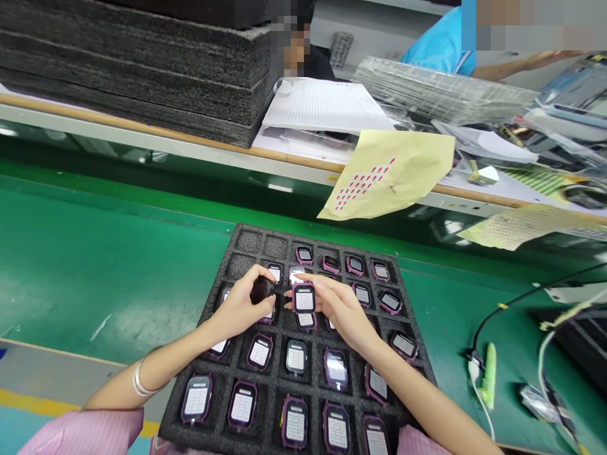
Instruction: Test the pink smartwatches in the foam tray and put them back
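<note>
A black foam tray (279,379) with square compartments lies in front of me, holding several purple-framed watch units with lit screens. My right hand (339,303) grips a purple watch unit (304,299) above the tray's middle, its screen facing up. To the left of it, my left hand (246,300) has thumb and fingers curled round a dark rounded object (262,289), over the tray's left part. The two hands are apart. Compartments at the tray's far left corner hold no unit.
Stacked black foam sheets (142,69) stand on a shelf (303,161) beyond the green table (95,253). Papers and clear trays (441,91) lie there; a yellow sheet (393,174) hangs down. Cables and a green tool (490,373) are at right. Two people sit beyond.
</note>
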Action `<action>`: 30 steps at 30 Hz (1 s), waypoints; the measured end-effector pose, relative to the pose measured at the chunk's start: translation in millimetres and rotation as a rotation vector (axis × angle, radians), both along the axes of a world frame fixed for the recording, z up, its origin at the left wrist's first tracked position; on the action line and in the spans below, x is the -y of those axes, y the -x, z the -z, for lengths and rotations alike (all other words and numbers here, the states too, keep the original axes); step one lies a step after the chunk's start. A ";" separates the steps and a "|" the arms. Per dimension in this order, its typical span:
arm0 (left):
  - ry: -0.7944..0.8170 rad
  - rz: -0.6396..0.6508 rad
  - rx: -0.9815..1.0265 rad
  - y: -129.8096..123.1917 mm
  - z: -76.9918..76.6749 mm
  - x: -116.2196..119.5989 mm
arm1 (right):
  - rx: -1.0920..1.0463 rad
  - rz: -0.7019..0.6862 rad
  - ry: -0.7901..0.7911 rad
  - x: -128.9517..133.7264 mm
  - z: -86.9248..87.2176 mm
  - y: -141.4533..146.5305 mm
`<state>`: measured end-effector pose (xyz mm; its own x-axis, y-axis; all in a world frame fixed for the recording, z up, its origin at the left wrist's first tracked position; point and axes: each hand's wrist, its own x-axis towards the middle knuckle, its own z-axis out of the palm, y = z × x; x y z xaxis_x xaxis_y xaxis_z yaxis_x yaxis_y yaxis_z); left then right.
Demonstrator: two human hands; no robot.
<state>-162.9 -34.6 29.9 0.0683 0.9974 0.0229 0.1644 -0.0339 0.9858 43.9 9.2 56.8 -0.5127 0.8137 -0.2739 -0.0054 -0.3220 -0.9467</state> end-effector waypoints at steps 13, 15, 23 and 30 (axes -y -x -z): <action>-0.014 0.016 -0.037 1.3 -1.9 0.9 | 0.128 -0.017 -0.107 -3.7 6.6 -3.1; -0.011 0.012 -0.047 1.5 -2.6 0.5 | 0.131 -0.024 -0.109 -3.6 6.6 -3.1; -0.035 -0.003 -0.089 2.1 -3.5 0.9 | 0.145 -0.034 -0.110 -3.4 6.4 -3.0; -0.035 -0.011 -0.093 3.9 -4.0 -0.3 | 0.150 -0.035 -0.101 -3.3 6.3 -2.7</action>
